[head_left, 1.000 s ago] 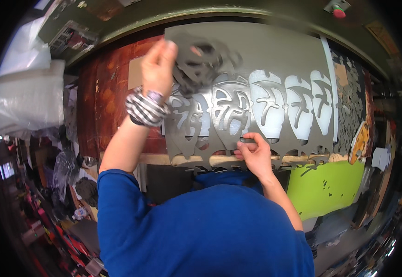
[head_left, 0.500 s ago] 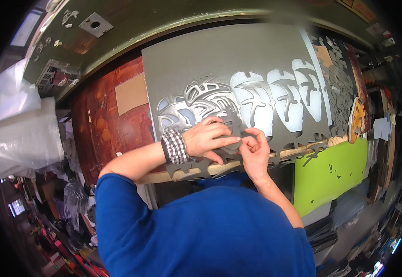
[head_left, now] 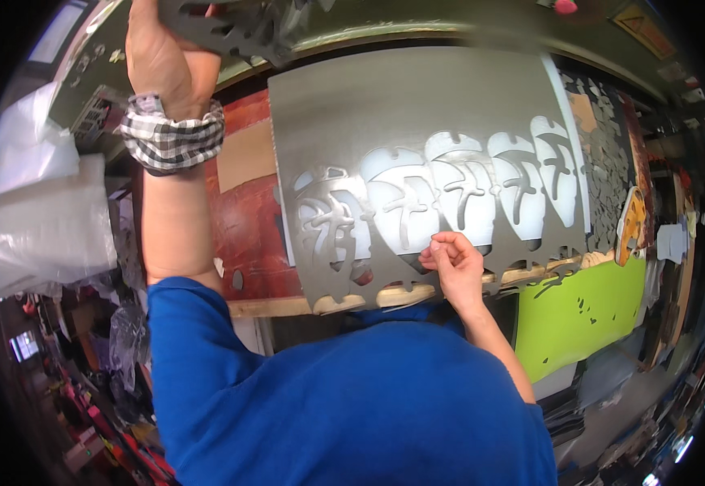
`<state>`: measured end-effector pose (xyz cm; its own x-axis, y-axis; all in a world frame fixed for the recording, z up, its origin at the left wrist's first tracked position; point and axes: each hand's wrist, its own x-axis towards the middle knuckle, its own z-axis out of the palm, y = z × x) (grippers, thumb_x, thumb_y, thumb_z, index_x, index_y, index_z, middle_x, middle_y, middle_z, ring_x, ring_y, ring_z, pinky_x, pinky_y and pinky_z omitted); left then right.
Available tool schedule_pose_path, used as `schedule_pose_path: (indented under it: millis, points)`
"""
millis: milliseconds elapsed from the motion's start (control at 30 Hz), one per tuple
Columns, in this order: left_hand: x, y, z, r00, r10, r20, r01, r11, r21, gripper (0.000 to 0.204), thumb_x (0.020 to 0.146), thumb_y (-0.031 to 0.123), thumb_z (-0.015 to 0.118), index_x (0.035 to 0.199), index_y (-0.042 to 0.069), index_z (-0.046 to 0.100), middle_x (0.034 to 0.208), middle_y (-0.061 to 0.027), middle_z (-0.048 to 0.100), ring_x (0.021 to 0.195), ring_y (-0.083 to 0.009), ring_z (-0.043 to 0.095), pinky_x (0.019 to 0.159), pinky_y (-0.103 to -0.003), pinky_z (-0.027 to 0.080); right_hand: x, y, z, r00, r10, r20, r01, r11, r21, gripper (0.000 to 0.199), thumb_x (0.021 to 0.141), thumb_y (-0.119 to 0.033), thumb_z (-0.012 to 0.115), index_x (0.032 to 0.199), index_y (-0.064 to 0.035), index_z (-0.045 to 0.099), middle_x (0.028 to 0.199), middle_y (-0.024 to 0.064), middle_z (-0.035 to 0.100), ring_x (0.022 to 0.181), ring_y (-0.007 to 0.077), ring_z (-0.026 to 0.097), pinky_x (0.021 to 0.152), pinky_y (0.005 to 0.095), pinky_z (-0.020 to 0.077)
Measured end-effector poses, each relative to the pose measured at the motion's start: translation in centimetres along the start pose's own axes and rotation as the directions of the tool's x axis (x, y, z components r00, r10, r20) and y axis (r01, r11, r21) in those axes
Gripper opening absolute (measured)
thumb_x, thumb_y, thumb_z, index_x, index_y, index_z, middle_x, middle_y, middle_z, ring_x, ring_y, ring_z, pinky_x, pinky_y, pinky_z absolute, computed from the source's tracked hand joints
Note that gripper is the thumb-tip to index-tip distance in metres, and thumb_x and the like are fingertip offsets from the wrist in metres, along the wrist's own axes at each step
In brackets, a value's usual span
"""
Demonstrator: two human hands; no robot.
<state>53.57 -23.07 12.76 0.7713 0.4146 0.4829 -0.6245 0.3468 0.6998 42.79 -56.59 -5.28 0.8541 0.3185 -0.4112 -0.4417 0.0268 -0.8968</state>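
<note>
A large dark grey sheet (head_left: 352,101) lies on the worktable, with a row of shaped openings showing a pale surface beneath. My left hand (head_left: 170,69) is raised beyond its upper left corner, a checked band round the wrist. It grips dark grey cut-out pieces (head_left: 243,31) with slots in them; some fingers are hidden behind these. By the sheet's near edge, my right hand (head_left: 459,274) has its thumb and fingers pinched together, beside the openings. Whether anything small is between those fingertips cannot be made out. Loose grey strips remain inside the leftmost opening (head_left: 332,223).
Red board (head_left: 247,219) and a brown cardboard piece (head_left: 247,158) lie left of the sheet. To the right are grey scraps (head_left: 604,162) and an orange-yellow tool or block (head_left: 630,223). A lime-green sheet (head_left: 583,316) hangs near right. A green machine beam (head_left: 385,24) spans the back.
My left hand has lifted from the sheet to the upper left, carrying dark grey cut-outs. More pale openings show where it was. My right hand has stayed near the front edge, shifting slightly.
</note>
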Motion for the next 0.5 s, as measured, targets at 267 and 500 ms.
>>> schedule_pose_path:
  millis: [267,500]
  points:
    - [-16.3,-1.6,-5.1,0.420,-0.342,0.841,-0.630,0.556,0.541,0.036,0.087,0.028,0.059,0.120,0.014,0.061,0.083,-0.0045,0.052,0.076,-0.0224,0.052,0.082,-0.039,0.045,-0.3,-0.5,4.6,0.734,0.388,0.558,-0.244,0.916,-0.317,0.017,0.086,-0.009,0.066,0.096,0.0023,0.057,0.088,0.0068,0.065,0.077,0.0091,0.060,0.070,0.0239,0.0494]
    - [-25.4,-2.5,-10.4,0.275,-0.377,0.884,-0.670,0.584,0.458,0.046,0.080,0.023,0.063,0.126,0.022,0.058,0.099,-0.0057,0.058,0.096,-0.0225,0.058,0.092,-0.042,0.044,1.0,0.7,5.1,0.687,0.388,0.615,-0.450,0.891,-0.060,0.009,0.085,0.002,0.055,0.094,-0.0004,0.056,0.105,0.0167,0.064,0.098,0.0229,0.063,0.086,0.0333,0.0522]
